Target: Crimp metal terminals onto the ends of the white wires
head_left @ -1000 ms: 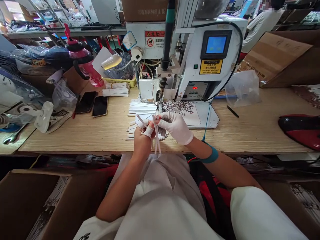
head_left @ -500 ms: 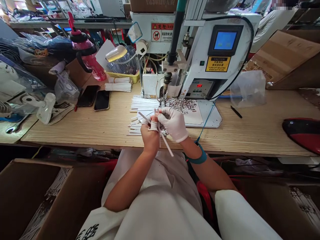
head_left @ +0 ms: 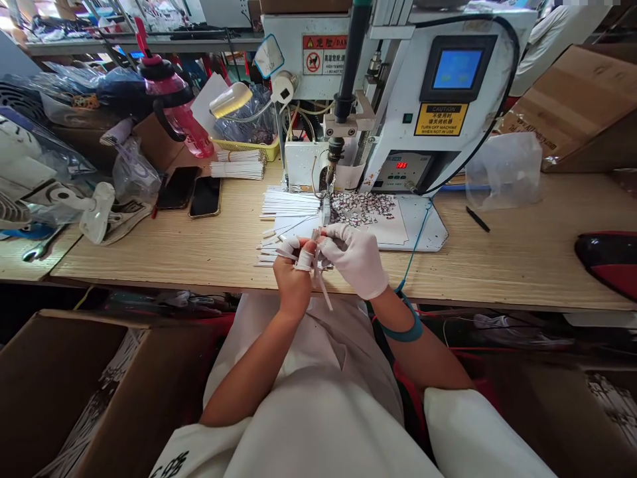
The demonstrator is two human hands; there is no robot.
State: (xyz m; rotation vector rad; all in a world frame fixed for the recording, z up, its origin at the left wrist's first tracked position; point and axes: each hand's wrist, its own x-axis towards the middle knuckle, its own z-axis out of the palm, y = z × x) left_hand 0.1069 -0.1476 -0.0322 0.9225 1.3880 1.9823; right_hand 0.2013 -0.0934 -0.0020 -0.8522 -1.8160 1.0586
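Note:
My left hand (head_left: 294,273), with white covers on some fingers, is closed on a thin white strip (head_left: 324,293) that hangs down toward the table edge. My right hand (head_left: 355,260), in a white glove, pinches at the strip's upper end, its fingertips meeting those of the left. Whether the strip is a flat cable or a ribbon I cannot tell. Behind the hands is the press machine's head (head_left: 329,179). White strips (head_left: 291,202) lie in rows left of it, and small dark-and-white pieces (head_left: 365,207) are scattered on a sheet to its right.
A bundle of white strips (head_left: 239,164), two phones (head_left: 205,197) and a pink bottle (head_left: 186,123) are at the left. A lamp (head_left: 231,99) leans over the table. At the right are a plastic bag (head_left: 505,171) and a black stick (head_left: 478,219). A cardboard box (head_left: 149,392) stands below left.
Both hands have come slightly lower and the right one has shifted right. The long strip now hangs steeper and shows shorter. The camera view has tilted a little.

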